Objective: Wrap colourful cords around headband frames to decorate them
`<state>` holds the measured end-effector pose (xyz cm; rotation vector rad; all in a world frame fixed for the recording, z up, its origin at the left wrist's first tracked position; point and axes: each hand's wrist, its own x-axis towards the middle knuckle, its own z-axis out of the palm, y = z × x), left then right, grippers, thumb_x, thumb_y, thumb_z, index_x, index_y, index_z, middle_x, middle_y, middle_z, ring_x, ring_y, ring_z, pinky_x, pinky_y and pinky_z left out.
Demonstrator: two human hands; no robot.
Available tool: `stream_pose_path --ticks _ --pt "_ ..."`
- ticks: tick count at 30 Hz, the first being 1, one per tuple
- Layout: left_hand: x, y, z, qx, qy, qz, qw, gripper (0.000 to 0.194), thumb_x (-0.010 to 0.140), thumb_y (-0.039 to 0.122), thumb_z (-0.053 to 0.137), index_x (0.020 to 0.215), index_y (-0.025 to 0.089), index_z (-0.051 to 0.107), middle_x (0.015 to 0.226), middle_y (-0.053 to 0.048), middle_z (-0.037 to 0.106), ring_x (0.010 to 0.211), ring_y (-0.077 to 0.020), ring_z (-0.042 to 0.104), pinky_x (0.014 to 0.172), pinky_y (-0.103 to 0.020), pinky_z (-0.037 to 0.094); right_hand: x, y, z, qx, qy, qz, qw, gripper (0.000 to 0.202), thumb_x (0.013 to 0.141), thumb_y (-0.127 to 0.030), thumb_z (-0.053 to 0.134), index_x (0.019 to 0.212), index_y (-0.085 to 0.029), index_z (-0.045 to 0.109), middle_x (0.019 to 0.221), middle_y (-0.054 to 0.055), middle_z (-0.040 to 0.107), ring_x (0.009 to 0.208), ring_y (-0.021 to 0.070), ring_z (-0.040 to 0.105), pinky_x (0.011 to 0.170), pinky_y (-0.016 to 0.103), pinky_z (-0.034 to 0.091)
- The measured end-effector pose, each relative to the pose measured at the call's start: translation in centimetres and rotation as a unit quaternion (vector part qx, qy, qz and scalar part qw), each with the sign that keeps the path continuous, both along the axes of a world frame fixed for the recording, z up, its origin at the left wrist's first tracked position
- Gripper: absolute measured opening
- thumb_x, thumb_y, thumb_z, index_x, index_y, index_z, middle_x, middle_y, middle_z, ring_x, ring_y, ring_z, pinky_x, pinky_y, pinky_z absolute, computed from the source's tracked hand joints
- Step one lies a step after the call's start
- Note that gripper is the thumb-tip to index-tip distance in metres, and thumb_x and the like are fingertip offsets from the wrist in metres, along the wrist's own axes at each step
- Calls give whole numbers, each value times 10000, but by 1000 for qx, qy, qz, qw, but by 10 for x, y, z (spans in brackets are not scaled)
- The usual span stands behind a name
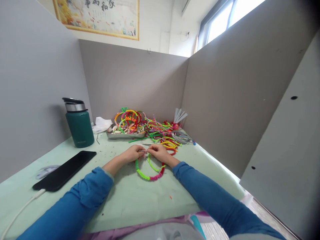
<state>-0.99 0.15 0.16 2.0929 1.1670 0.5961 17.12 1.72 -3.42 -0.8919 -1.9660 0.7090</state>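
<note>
A hoop wrapped in pipe cleaners (143, 176) rests against the table in front of me, coloured green, yellow-green, pink and red. My left hand (133, 153) pinches at its far side, fingers closed, with a pale pinkish strand (143, 151) showing at the fingertips. Close beside it, my right hand (160, 154) is also pinched at the far side, its fingertips nearly meeting the left ones. A loose yellow-green pipe cleaner (153, 166) curves inside the hoop from near the right fingers. The exact grip is partly hidden by the fingers. Just beyond the hands lies a thin dark pointed tool (146, 144).
Behind stand a metal tray (125, 136) with finished-looking hoops (130, 116), a heap of pipe cleaners (160, 128), a grey wire coil (181, 137) and translucent sticks (179, 115). To the left are a green bottle (80, 128), white tissue (102, 124) and a cabled phone (65, 170). Grey partitions (135, 76) enclose the table.
</note>
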Motion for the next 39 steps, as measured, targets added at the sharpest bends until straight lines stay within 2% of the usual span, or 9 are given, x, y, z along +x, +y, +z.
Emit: stream_pose_path --ticks 2,6,10,14,19,25,31,35,39 --pt "-1 0 -1 29 30 19 999 169 713 246 477 778 148 599 497 31 531 464 -107 477 464 -205 329 0 0 0 -4 -2 -5 1000 224 770 -338 544 728 -142 644 588 -16 537 539 83 421 509 193 312" --pt "0 2 -5 128 88 48 987 209 670 150 474 814 163 625 523 24 561 516 -114 507 509 -200 349 -1 -1 -1 -14 3 6 1000 242 770 -358 544 737 -140 644 597 -15 540 544 83 430 507 193 311" --pt "-1 4 -8 229 122 39 965 157 666 160 514 754 186 641 665 2 618 635 -121 541 583 -198 361 -1 1 -2 -25 8 12 1000 243 763 -363 552 742 -137 639 592 -15 537 537 82 435 498 190 316" --pt "-3 5 -8 264 142 31 954 115 700 216 535 736 204 644 728 -3 631 676 -127 544 606 -200 354 -1 1 -3 -21 7 15 1000 235 769 -352 543 742 -140 641 598 -12 545 544 86 447 503 191 323" --pt "-3 5 -8 277 150 30 949 186 756 337 523 791 203 648 736 -11 631 678 -131 537 611 -206 343 -1 1 -2 -23 9 14 1000 237 770 -353 541 749 -139 641 602 -10 550 547 88 453 506 193 327" --pt "-2 4 -7 281 138 25 949 225 789 348 481 753 198 645 696 -10 613 648 -126 519 583 -204 321 -1 0 -1 -25 13 17 999 248 773 -368 540 740 -140 633 574 -21 531 523 81 428 503 195 318" --pt "-1 2 -6 205 84 39 974 276 778 390 479 724 188 659 567 19 566 565 -112 491 534 -194 313 -1 0 -1 -16 14 8 1000 240 772 -366 546 730 -143 624 580 -21 534 530 80 433 498 189 314" --pt "0 3 -7 160 59 51 984 357 760 472 479 688 183 677 529 18 565 538 -117 495 518 -202 323 2 1 0 -58 22 20 998 322 825 -391 454 664 -144 584 546 -21 517 449 67 394 430 188 282" --pt "0 5 -7 125 43 66 989 391 729 512 498 732 178 703 541 14 589 507 -114 485 499 -208 324 3 3 1 -104 57 47 992 328 862 -381 362 804 -155 593 593 -13 556 400 65 398 383 188 281"
